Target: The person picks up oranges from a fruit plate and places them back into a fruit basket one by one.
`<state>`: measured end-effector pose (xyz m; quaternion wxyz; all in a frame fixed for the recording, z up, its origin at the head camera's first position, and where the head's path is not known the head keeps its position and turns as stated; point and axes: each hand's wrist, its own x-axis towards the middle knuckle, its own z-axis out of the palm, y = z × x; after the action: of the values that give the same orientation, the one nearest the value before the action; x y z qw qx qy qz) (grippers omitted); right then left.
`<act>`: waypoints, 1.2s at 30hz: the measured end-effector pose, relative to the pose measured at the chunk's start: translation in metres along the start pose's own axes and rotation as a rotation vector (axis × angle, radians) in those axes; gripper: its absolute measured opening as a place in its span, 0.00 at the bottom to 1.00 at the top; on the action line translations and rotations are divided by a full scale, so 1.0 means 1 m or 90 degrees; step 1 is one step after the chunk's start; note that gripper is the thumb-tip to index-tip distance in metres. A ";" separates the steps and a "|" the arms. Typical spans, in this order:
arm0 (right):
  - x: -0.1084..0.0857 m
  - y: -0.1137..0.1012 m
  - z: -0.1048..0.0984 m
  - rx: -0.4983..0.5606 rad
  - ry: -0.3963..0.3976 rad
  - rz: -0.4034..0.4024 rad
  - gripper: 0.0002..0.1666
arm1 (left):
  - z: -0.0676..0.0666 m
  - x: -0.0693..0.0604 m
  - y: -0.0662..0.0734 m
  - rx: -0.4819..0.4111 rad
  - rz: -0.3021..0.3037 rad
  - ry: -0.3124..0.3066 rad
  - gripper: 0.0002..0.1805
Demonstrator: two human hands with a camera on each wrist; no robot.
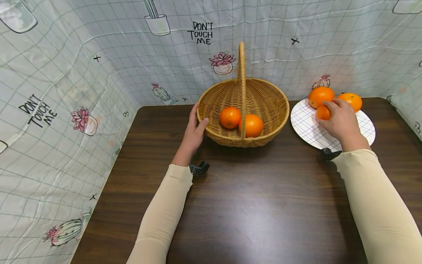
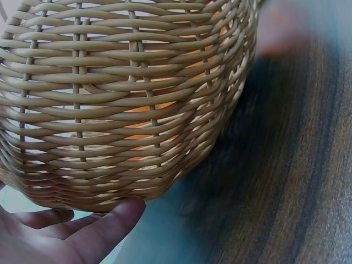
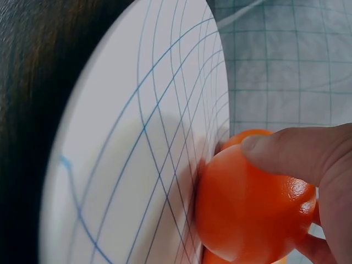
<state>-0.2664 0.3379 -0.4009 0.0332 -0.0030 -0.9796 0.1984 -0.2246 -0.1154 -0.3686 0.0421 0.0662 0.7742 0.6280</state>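
A wicker basket (image 1: 217, 97) with a tall arched handle stands on the table, two oranges (image 1: 230, 117) inside it. My left hand (image 1: 193, 135) rests against the basket's left side, fingers fairly straight and thumb apart; in the left wrist view the thumb (image 2: 124, 217) touches the weave. At the right, my right hand (image 1: 343, 119) pinches an orange (image 3: 247, 203) over a white plate (image 1: 306, 124) with blue crossing lines. Behind that hand, two more oranges (image 1: 321, 96) sit at the plate's far side, one partly hidden by the fingers.
The dark wooden table (image 1: 250, 205) spreads in front of the basket and plate. A grid-patterned cloth (image 1: 125, 47) hangs close behind them and along the left side. The basket's upright handle (image 1: 242, 66) arches over its middle.
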 end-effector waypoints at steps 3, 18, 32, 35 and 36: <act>-0.001 0.000 0.001 0.011 -0.015 0.023 0.41 | 0.000 -0.001 0.001 0.001 -0.005 0.000 0.38; -0.007 -0.001 0.000 0.028 -0.016 0.018 0.42 | 0.000 0.001 0.000 0.000 0.003 -0.005 0.38; -0.013 -0.014 -0.011 0.023 0.041 -0.027 0.39 | 0.000 -0.001 0.003 -0.009 0.002 -0.009 0.39; -0.014 -0.019 -0.015 0.028 0.059 -0.039 0.39 | 0.001 -0.001 0.003 -0.009 0.004 -0.009 0.39; -0.014 -0.021 -0.016 0.031 0.065 -0.044 0.39 | 0.001 -0.001 0.003 -0.010 0.004 -0.011 0.39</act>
<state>-0.2511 0.3249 -0.3791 0.0898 0.0213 -0.9711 0.2202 -0.2234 -0.1145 -0.3660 0.0469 0.0737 0.7688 0.6335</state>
